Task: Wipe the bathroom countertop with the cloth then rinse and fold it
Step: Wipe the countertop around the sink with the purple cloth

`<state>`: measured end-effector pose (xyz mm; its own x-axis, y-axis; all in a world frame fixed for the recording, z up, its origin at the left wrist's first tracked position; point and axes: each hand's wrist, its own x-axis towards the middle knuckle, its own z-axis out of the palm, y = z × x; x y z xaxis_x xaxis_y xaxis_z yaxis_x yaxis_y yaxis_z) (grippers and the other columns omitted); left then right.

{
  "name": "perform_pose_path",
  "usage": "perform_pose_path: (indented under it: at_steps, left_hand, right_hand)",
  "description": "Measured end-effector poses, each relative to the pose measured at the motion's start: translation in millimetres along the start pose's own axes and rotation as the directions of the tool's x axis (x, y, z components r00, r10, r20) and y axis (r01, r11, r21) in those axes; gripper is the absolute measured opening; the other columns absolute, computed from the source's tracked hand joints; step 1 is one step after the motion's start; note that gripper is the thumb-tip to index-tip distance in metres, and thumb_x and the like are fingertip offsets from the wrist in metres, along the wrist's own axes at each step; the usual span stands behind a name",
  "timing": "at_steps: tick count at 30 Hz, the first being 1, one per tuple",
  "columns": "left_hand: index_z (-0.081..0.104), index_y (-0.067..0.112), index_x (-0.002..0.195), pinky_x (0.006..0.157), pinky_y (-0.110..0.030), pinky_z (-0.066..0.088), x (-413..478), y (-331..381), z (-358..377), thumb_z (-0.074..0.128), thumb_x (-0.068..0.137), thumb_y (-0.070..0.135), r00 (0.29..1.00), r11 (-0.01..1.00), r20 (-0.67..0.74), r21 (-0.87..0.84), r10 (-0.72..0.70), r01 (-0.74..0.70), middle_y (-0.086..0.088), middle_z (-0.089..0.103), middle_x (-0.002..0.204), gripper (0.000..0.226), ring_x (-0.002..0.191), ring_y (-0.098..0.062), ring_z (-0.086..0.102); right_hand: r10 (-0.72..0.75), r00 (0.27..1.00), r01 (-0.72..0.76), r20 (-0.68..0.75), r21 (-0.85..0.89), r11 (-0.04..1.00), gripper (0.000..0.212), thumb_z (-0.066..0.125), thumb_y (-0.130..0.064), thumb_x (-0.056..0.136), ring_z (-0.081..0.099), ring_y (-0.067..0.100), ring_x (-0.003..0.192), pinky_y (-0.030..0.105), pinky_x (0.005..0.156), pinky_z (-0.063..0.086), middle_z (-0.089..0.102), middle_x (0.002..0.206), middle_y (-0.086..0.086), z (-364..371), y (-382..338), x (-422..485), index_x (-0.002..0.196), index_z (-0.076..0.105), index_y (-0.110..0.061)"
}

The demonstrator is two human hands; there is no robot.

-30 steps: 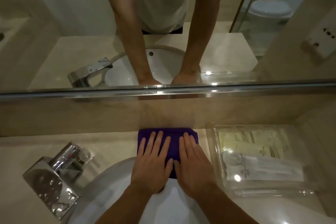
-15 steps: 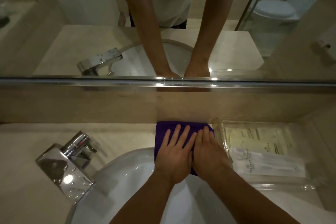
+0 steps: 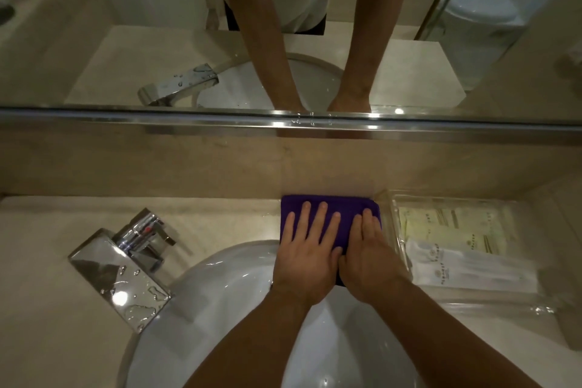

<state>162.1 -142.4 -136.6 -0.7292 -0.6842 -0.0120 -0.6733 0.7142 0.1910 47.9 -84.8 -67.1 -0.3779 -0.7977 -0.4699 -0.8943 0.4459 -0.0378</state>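
Flat left hand [image 3: 307, 257] and right hand [image 3: 369, 257] press folded purple cloth [image 3: 346, 209].

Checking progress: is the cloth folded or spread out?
Folded: the cloth is a compact rectangle under the left hand and right hand.

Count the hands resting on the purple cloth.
2. The left hand lies flat, fingers spread, on the left part of the purple cloth; the right hand lies flat on its right part, beside the clear tray. No other hand seems hidden.
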Motion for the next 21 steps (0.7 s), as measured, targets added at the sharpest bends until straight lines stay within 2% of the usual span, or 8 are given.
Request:
perform_pose_path:
  at_steps: [5, 7, 11, 12, 15, 21]
  left_hand:
    - [0.03, 0.021, 0.153, 0.117, -0.052, 0.01, 0, -3, 1, 0.027, 0.102, 0.049, 1.0, 1.0, -0.003, 0.0, 0.005, -0.005, -0.008, 0.031, 0.159, 0.058, 0.148, -0.033, 0.024]
    - [0.031, 0.022, 0.153, 0.117, -0.05, 0.01, -1, -6, 0, 0.028, 0.102, 0.049, 1.0, 1.0, -0.007, 0.0, 0.007, -0.007, -0.007, 0.032, 0.158, 0.058, 0.148, -0.031, 0.025]
    - [0.034, 0.022, 0.152, 0.116, -0.048, 0.013, -8, -15, -3, 0.028, 0.101, 0.049, 1.0, 1.0, -0.016, 0.003, -0.021, 0.021, -0.006, 0.036, 0.157, 0.058, 0.146, -0.03, 0.029]
    - [0.034, 0.022, 0.152, 0.116, -0.048, 0.013, -11, -19, -4, 0.028, 0.101, 0.049, 0.999, 0.999, -0.013, 0.003, -0.034, 0.034, -0.006, 0.036, 0.157, 0.058, 0.146, -0.029, 0.03]
    - [0.033, 0.022, 0.152, 0.115, -0.048, 0.013, -20, -35, -7, 0.027, 0.1, 0.05, 0.997, 0.997, -0.009, 0.009, -0.074, 0.074, -0.006, 0.036, 0.157, 0.059, 0.146, -0.029, 0.03]
    - [0.031, 0.023, 0.153, 0.116, -0.047, 0.012, -41, -67, -14, 0.027, 0.1, 0.051, 0.991, 0.991, -0.026, 0.019, -0.131, 0.132, -0.005, 0.033, 0.158, 0.06, 0.147, -0.029, 0.027]
  right_hand:
    - [0.019, 1.0, -0.021, 0.017, 0.119, 0.993, 0.076, 0.032, -0.036, 0.103, -0.009, 0.029, 0.153, 0.036, 0.125, 0.002, -0.013, 0.164, 0.019, 6, 3, 5, 0.155, -0.01, 0.001]
    - [0.022, 1.0, -0.023, 0.004, 0.112, 0.993, 0.076, 0.032, -0.037, 0.103, -0.008, 0.03, 0.153, 0.037, 0.125, 0.002, -0.012, 0.164, 0.021, 5, -3, 5, 0.155, -0.008, 0.002]
    - [-0.011, 0.999, 0.012, -0.038, 0.008, 1.0, 0.084, 0.004, -0.046, 0.091, -0.002, 0.038, 0.152, 0.04, 0.124, 0.0, -0.003, 0.162, 0.03, 4, -18, 3, 0.154, -0.001, 0.008]
    - [-0.034, 0.998, 0.033, -0.046, -0.022, 0.999, 0.083, 0.003, -0.045, 0.091, 0.0, 0.04, 0.152, 0.041, 0.123, -0.001, -0.001, 0.161, 0.032, 5, -22, 4, 0.153, 0.0, 0.01]
    - [-0.096, 0.995, 0.092, -0.033, -0.101, 0.991, 0.073, 0.024, -0.036, 0.103, -0.001, 0.042, 0.151, 0.044, 0.123, 0.001, -0.003, 0.161, 0.033, 1, -38, 2, 0.152, -0.003, 0.011]
    - [-0.154, 0.988, 0.157, 0.033, -0.219, 0.963, 0.074, 0.028, -0.034, 0.105, -0.01, 0.04, 0.151, 0.045, 0.124, -0.003, -0.011, 0.161, 0.03, -1, -78, 5, 0.152, -0.011, 0.008]
